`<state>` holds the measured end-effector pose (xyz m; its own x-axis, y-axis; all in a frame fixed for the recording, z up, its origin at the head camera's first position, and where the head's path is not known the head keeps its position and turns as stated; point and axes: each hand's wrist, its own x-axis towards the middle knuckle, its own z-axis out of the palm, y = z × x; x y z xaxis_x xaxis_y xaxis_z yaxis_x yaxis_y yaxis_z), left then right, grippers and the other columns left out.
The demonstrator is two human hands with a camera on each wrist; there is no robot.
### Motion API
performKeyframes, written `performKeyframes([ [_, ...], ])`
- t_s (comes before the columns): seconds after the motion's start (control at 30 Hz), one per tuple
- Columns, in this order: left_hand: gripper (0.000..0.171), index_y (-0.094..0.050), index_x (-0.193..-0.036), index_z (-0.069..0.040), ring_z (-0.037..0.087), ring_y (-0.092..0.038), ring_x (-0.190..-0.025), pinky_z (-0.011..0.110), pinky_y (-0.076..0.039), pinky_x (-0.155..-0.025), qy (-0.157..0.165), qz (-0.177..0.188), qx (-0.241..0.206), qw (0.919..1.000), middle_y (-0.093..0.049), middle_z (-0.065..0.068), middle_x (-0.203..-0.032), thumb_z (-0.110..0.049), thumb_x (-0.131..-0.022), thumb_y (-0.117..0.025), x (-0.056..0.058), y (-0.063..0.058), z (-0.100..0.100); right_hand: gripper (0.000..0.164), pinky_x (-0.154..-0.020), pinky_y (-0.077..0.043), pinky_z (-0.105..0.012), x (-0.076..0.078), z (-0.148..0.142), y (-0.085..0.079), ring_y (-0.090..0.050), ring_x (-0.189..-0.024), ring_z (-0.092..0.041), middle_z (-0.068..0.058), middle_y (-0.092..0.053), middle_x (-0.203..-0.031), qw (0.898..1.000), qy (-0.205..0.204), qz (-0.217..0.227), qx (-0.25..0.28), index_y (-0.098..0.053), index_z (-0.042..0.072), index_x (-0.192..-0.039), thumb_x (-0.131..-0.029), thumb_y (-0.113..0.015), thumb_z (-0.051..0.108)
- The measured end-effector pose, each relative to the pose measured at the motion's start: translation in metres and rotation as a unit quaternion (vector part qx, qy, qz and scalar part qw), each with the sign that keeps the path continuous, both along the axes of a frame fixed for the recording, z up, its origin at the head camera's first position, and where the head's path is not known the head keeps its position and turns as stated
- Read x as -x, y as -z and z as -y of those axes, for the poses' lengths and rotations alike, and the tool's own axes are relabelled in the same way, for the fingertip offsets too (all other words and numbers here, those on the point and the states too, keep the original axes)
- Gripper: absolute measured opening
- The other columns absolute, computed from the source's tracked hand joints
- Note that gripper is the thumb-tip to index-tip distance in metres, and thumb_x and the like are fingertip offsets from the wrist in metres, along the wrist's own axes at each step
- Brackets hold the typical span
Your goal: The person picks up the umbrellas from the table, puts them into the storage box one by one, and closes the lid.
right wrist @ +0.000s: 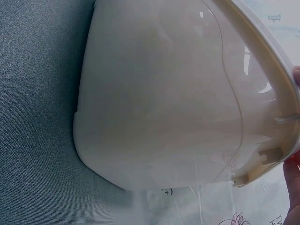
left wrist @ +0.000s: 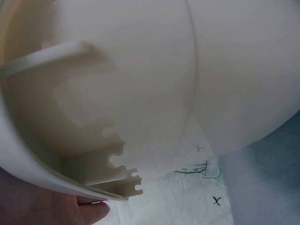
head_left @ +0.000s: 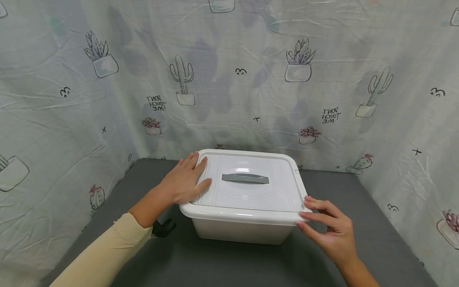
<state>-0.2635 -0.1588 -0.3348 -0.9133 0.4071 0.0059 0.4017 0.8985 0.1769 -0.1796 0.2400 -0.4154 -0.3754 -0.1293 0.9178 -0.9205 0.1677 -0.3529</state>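
A white plastic storage box (head_left: pixel 244 232) sits on the grey surface, with a white lid (head_left: pixel 251 199) on top. The lid carries a grey handle (head_left: pixel 245 178) in its middle. My left hand (head_left: pixel 186 179) rests on the lid's left edge, its fingers extended and its thumb over the panel. At the near right corner, my right hand (head_left: pixel 330 227) grips the lid's rim between thumb and bent fingers. The left wrist view looks along the box's side wall (left wrist: pixel 140 84) and under the rim; the right wrist view shows the opposite side wall (right wrist: pixel 154 103). The inside is hidden.
A grey cloth-covered table (head_left: pixel 222 267) lies under the box. Behind it and on both sides hangs a pale curtain (head_left: pixel 229 99) printed with cacti and potted plants. A dark wrist-camera mount (head_left: pixel 164 228) hangs below my left wrist.
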Motion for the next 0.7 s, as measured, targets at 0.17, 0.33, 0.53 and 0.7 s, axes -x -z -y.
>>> performKeyframes([
  [0.17,0.078,-0.015,-0.164,-0.008,0.039,-0.004,-0.160,0.060,-0.011,-0.128,-0.001,0.003,-0.001,1.0000,-0.005,0.022,-0.172,-0.055,-0.106,-0.038,0.000,0.000,0.001,0.023,-0.106,-0.052,-0.026,-0.002,0.002,-0.004,-0.068,-0.122,-0.025,-0.024,-0.070,-0.108,1.000,0.003,-0.001,-0.001,-0.077,-0.011,-0.090,-0.072,-0.089,-0.004],
  [0.33,0.079,-0.015,-0.164,-0.008,0.039,-0.005,-0.160,0.060,-0.011,-0.128,-0.001,0.005,0.002,1.0000,-0.004,0.021,-0.172,-0.055,-0.106,-0.038,0.000,0.000,0.001,0.022,-0.106,-0.052,-0.025,-0.004,0.004,-0.008,-0.068,-0.121,-0.024,-0.023,-0.070,-0.107,1.000,0.005,-0.004,-0.005,-0.077,-0.011,-0.089,-0.072,-0.089,-0.003],
  [0.53,0.079,-0.015,-0.164,-0.008,0.040,-0.004,-0.160,0.060,-0.011,-0.129,-0.004,0.013,-0.004,0.9999,-0.005,0.021,-0.172,-0.054,-0.105,-0.039,0.001,-0.002,0.000,0.020,-0.106,-0.052,-0.025,-0.004,0.002,-0.011,-0.068,-0.120,-0.023,-0.022,-0.071,-0.108,1.000,0.005,-0.006,-0.019,-0.078,-0.010,-0.089,-0.074,-0.089,-0.002],
  [0.7,0.079,-0.014,-0.164,-0.007,0.040,-0.002,-0.160,0.059,-0.010,-0.129,-0.003,0.023,-0.024,0.9995,-0.004,0.021,-0.172,-0.052,-0.105,-0.040,0.001,-0.004,0.002,0.018,-0.107,-0.051,-0.024,-0.001,-0.003,-0.013,-0.068,-0.119,-0.023,-0.022,-0.071,-0.107,0.999,-0.004,-0.020,-0.043,-0.078,-0.008,-0.089,-0.076,-0.088,0.001],
])
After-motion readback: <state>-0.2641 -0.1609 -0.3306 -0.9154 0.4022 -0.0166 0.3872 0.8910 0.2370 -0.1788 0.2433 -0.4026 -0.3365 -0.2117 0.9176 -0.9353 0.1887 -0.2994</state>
